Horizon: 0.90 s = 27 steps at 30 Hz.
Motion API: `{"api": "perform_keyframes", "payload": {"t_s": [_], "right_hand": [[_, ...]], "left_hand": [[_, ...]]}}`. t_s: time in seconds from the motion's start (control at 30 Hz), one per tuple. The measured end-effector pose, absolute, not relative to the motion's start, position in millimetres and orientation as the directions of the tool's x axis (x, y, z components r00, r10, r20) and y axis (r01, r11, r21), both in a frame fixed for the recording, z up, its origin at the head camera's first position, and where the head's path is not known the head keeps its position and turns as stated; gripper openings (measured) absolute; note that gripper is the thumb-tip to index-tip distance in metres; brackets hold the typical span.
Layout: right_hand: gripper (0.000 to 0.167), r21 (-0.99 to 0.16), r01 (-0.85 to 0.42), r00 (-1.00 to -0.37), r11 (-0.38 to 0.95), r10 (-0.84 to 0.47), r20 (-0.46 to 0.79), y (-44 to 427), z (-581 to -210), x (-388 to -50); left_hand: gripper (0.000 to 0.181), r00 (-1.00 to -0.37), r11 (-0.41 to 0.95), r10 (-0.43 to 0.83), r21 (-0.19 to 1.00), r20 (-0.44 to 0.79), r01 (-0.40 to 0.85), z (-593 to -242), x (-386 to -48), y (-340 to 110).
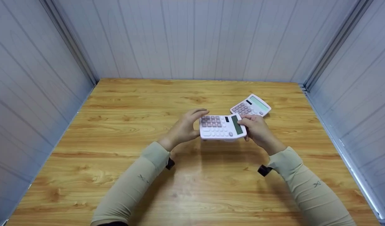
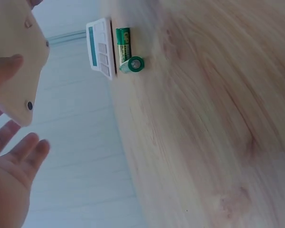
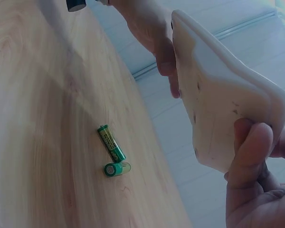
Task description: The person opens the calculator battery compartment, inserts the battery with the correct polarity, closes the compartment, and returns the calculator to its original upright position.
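Note:
A white calculator (image 1: 224,127) with pinkish keys is held above the table, face up. My right hand (image 1: 257,129) pinches its display end, thumb on top and fingers underneath. Around the other end is my left hand (image 1: 185,127), its fingers loosely spread; in the left wrist view the fingers (image 2: 31,148) stand apart from the calculator's corner. The pale back (image 3: 218,99) of the calculator faces the right wrist camera. Two green batteries, one lengthwise (image 3: 111,143) and one end-on (image 3: 118,169), lie on the table; the calculator hides them from the head view.
A second white calculator (image 1: 251,105) lies face up on the wooden table (image 1: 133,103), behind my right hand. White panel walls (image 1: 192,40) enclose the back and both sides. Black wrist cameras (image 1: 264,170) hang below the sleeves.

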State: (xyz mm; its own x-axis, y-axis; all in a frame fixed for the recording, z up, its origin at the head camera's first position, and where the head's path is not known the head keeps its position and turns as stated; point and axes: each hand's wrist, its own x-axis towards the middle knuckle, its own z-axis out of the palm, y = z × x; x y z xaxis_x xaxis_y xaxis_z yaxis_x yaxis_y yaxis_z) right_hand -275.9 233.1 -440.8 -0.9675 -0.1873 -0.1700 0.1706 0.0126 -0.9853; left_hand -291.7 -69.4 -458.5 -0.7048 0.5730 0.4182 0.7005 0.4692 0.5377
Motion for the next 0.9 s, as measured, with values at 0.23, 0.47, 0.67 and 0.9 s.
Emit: {"api": "perform_keyframes", "payload": {"t_s": [0.23,0.47,0.67,0.9], "right_hand": [[0.019,-0.984,0.175,-0.964,-0.036,-0.210,-0.164,234,-443,-275],[0.035,-0.977,0.203,-0.954,-0.063,-0.236,-0.183,235,-444,-275],[0.035,-0.964,0.243,-0.945,-0.110,-0.250,-0.210,237,-443,-275],[0.034,-0.953,0.279,-0.935,-0.119,-0.261,-0.241,238,-442,-274]], "left_hand": [[0.058,-0.567,0.441,0.644,0.356,0.514,0.824,-458,-287,-65],[0.047,-0.456,0.399,0.696,0.231,0.555,0.888,-457,-281,-60],[0.051,-0.387,0.358,0.707,0.172,0.592,0.918,-456,-277,-57],[0.041,-0.323,0.336,0.701,0.105,0.637,0.936,-454,-273,-54]]}}
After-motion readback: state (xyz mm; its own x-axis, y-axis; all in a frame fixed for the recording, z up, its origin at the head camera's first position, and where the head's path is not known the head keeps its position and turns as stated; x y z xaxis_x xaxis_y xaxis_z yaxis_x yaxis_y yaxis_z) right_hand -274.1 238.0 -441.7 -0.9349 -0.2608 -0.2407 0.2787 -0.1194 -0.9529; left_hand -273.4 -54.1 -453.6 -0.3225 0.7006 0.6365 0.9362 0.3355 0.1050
